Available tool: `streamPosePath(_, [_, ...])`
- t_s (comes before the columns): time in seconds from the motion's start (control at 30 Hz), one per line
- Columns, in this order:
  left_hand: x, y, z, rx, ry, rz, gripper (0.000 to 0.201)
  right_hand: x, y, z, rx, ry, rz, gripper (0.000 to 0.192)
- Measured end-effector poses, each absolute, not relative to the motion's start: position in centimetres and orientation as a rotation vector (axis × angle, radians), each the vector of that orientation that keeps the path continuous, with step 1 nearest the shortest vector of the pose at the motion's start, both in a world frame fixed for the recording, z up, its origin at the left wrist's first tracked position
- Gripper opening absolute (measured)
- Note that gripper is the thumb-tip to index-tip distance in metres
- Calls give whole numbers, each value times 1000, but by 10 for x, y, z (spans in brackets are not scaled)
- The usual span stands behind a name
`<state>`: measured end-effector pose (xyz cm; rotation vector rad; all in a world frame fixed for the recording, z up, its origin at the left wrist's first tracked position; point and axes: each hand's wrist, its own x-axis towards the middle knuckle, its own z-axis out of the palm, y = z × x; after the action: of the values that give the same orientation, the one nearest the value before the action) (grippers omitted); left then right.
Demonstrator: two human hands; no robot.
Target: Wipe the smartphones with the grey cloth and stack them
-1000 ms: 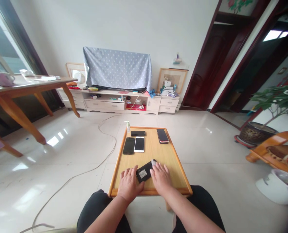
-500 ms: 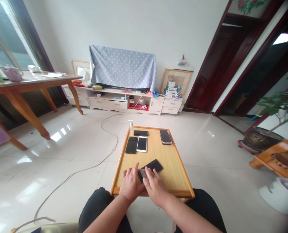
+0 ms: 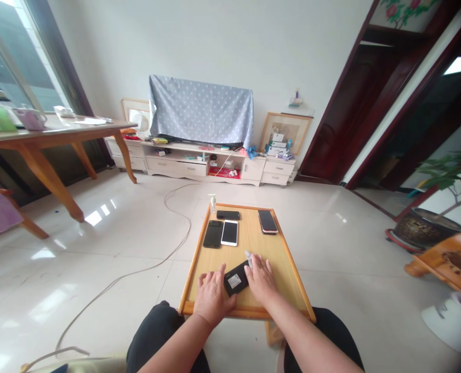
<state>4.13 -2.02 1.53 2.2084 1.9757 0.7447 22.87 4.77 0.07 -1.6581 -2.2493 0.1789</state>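
A black smartphone (image 3: 236,278) lies face down and slanted on the small wooden table (image 3: 275,298), a white label showing on its back. My left hand (image 3: 212,295) steadies its lower-left end, thumb on the near edge and fingers at the far edge. At the upper-right end, my right hand (image 3: 262,277) presses down with a small pale grey cloth (image 3: 249,257) under its fingers. Part of the cloth pokes out past the fingertips, and the palm hides the rest. That end of the phone is covered by the hand.
Beyond the hands lie a white phone (image 3: 229,233), a dark phone (image 3: 213,234), another black phone (image 3: 228,215) and stacked phones (image 3: 267,221). A small pump bottle (image 3: 213,203) stands at the table's far-left corner. A cable (image 3: 148,267) runs across the floor.
My right hand has slid with the cloth toward the phone's upper-right end, uncovering the white label. My left hand stays by the lower-left end. The view has shifted slightly.
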Motion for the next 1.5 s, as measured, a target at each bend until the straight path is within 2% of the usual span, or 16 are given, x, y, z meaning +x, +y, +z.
streamPosePath(0.2, [40, -19, 14, 2181, 1971, 775, 74, 225, 1, 0, -1263, -2543, 264, 53])
streamPosePath(0.43, [41, -19, 19, 2212, 1959, 719, 75, 232, 37, 12, -1625, -2350, 268, 57])
streamPosePath(0.63, [42, -19, 19, 2204, 1965, 695, 65, 193, 10, 21, -1337, -2473, 426, 51])
streamPosePath(0.77, [40, -19, 20, 2219, 1946, 657, 72, 203, -13, 22, -1194, -2537, 458, 51])
streamPosePath(1.0, [45, -19, 32, 2197, 1963, 650, 58, 243, 29, 14, -1654, -2298, 319, 54])
streamPosePath(1.23, [47, -22, 38, 2200, 1960, 662, 42, 223, -1, 15, -1316, -2473, 394, 51])
streamPosePath(1.43, [50, -23, 41, 2194, 1986, 632, 48, 235, 22, 25, -1619, -2304, 341, 54])
streamPosePath(1.5, [52, -24, 43, 2192, 1979, 641, 45, 228, 22, 26, -1562, -2349, 391, 56])
